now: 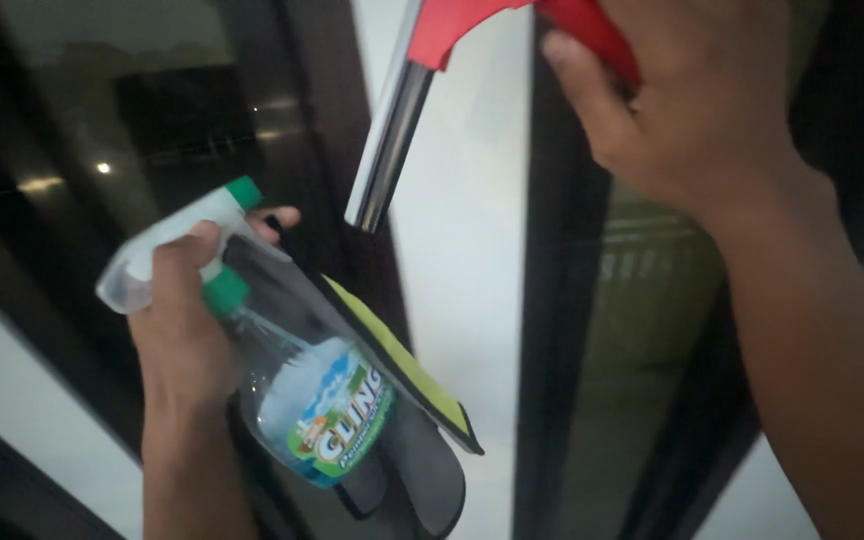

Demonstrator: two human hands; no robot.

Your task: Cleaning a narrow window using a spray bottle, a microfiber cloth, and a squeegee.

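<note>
At the far left, dark glass panes (102, 130) in a dark frame throw back small glints of light. In front of them the person's left hand (177, 330) is clenched around the neck of a clear plastic spray bottle (297, 385) with a white trigger head and green nozzle tip and collar; the index finger sits over the trigger. The bottle tilts down to the right, with a colourful label on its belly and only a little liquid showing inside. Pinned under the same hand, behind the bottle, hangs a dark cloth with a yellow panel (407, 375), its lower end drooping free.

Toward the middle, a pale wall strip (462, 260) runs between the dark frames. Across it hangs a shiny metal tube (387, 145) joined to a red plastic handle (472, 25), held high by the right hand (697, 105), whose fingers are wrapped tight around the red part. A second dark-framed pane (642, 320) stands to the right.

I would judge the left hand overloaded: with bottle and cloth sharing one grip, the cloth could slip out, or a squeeze could spray by accident. The metal tube hangs close to the frame and might knock against it.
</note>
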